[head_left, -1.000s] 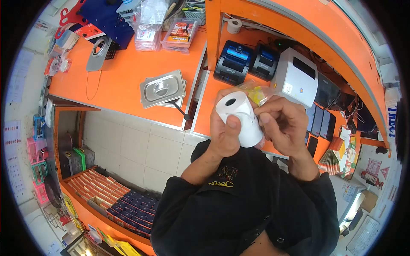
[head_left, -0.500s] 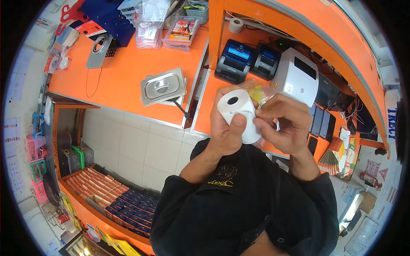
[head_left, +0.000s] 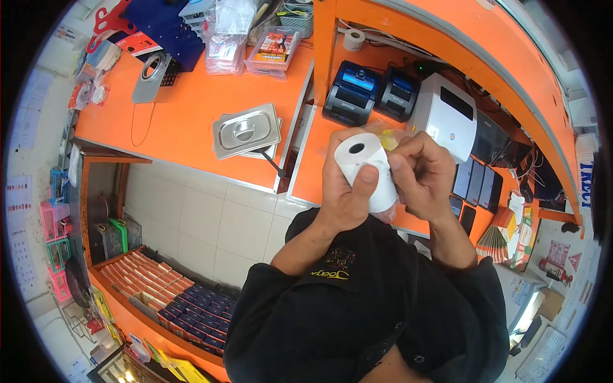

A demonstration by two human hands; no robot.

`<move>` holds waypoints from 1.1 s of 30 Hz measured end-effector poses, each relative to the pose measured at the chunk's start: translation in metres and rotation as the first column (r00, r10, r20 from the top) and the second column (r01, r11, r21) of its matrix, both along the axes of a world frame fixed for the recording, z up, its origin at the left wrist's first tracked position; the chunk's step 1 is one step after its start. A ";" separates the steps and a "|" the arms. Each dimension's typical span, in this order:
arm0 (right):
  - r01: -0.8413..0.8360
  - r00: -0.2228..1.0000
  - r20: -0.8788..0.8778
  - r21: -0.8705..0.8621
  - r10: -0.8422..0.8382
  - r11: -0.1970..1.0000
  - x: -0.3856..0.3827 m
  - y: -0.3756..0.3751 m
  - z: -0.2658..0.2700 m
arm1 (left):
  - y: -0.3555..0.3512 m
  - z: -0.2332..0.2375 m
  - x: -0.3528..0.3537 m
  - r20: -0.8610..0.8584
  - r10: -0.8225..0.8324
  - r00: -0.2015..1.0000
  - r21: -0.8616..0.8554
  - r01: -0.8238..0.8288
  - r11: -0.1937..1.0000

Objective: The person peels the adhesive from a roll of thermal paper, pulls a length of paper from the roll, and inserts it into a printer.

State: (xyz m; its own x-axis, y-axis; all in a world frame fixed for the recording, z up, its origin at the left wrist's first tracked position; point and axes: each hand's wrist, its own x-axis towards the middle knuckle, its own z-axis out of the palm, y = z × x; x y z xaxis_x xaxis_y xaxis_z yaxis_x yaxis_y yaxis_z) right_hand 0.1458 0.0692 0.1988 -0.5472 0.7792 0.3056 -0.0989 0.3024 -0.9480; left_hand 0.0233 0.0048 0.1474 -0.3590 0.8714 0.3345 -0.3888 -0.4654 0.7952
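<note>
While the left hand (head_left: 341,195) grasps a white paper roll (head_left: 373,175), right hand (head_left: 426,179) pinching the roll's right side, orange counter (head_left: 185,115) far left, black printers (head_left: 351,92) beyond

Two hands (head_left: 341,191) (head_left: 424,175), one white paper roll (head_left: 367,167) between them, and, clocked from that roll: one smaller roll (head_left: 353,39) and two black printers (head_left: 350,92) (head_left: 397,92) at twelve o'clock, one white printer (head_left: 444,118) at two o'clock, two stacked steel lids (head_left: 246,131) (head_left: 271,152) at ten o'clock.
</note>
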 end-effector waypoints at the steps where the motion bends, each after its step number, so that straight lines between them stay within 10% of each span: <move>1: 0.013 1.000 -0.026 -0.004 -0.014 1.000 0.000 -0.002 0.003 | 0.001 -0.002 -0.001 0.027 -0.019 0.999 0.015 0.019 1.000; 7: -0.007 0.998 0.054 0.418 -0.017 0.908 0.007 -0.002 0.001 | 0.002 -0.003 -0.001 0.077 0.009 0.997 0.032 -0.012 0.999; 33: -0.134 0.917 0.398 0.322 -0.006 0.937 0.008 -0.012 0.001 | -0.010 -0.009 -0.002 -0.213 0.133 0.968 -0.032 -0.143 0.989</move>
State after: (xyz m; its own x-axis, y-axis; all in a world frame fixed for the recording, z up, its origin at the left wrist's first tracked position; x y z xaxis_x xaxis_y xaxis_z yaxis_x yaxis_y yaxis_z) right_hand 0.1537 0.0570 0.1994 -0.7211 0.6265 0.2958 0.2241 0.6149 -0.7561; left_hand 0.0208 -0.0055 0.1383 -0.4029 0.8346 0.3757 -0.1451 -0.4636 0.8741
